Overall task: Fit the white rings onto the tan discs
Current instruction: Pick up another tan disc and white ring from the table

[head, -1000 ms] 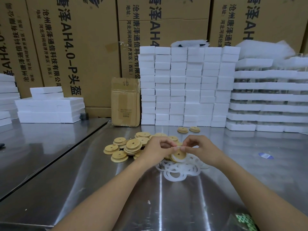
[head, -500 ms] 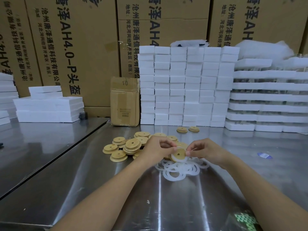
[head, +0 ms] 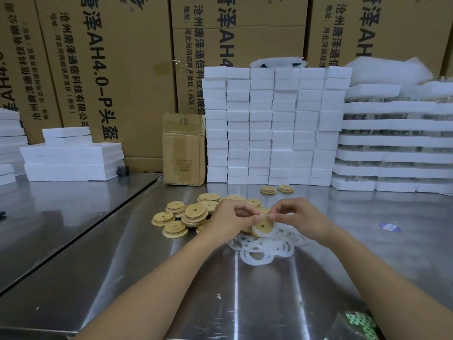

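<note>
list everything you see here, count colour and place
held disc: one, tan, centre
held ring: one, white, on the held disc
loose discs: many, tan, heaped left of centre
far discs: two small stacks, tan, further back
white rings: many, white, heaped beneath the held disc
foam blocks: many, white, stacked at the back
small box: one, brown, left of the blocks
cartons: several, brown, rearmost
table: one, steel
left hand: pinches the held disc
right hand: pinches the held disc

Shiny steel tabletop [head: 245, 303] lies under the grip; beyond it stand stacked white foam blocks [head: 274, 123], backed by tall printed cardboard boxes [head: 110, 69].
</note>
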`<state>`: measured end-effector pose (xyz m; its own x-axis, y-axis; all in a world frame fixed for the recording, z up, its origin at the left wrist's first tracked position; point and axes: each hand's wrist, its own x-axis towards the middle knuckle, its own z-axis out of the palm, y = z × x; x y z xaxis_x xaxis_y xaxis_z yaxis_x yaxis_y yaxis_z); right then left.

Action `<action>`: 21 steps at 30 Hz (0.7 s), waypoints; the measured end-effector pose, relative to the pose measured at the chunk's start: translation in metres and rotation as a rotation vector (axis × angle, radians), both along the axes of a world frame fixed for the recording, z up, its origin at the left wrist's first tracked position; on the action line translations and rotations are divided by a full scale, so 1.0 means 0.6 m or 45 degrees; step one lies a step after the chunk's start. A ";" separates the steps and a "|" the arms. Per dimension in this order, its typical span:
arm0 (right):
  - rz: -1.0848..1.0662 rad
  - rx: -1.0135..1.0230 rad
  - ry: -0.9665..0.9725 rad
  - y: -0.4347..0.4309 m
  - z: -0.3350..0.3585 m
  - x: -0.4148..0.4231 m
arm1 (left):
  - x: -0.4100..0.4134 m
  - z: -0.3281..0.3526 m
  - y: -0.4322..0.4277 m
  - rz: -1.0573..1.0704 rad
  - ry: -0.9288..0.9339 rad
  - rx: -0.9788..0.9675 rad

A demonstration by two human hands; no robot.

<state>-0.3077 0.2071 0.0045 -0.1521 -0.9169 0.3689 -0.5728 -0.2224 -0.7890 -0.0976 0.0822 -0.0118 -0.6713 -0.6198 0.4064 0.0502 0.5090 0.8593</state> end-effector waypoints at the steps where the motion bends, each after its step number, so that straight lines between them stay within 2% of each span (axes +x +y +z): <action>1: -0.007 0.022 -0.020 0.001 -0.001 -0.004 | 0.000 0.000 -0.002 0.011 -0.001 0.004; 7: -0.003 0.194 -0.063 0.007 -0.008 -0.021 | -0.001 0.000 0.000 0.024 -0.007 -0.020; 16: 0.005 0.017 -0.034 0.002 -0.004 0.005 | -0.002 -0.002 0.003 0.033 0.017 -0.020; 21: 0.056 0.074 -0.126 0.004 -0.006 -0.006 | 0.001 -0.001 -0.003 -0.024 0.014 0.014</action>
<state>-0.3115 0.2096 0.0008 -0.1445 -0.9430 0.2999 -0.4821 -0.1976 -0.8535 -0.0969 0.0807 -0.0125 -0.6785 -0.6118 0.4066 0.0689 0.4981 0.8644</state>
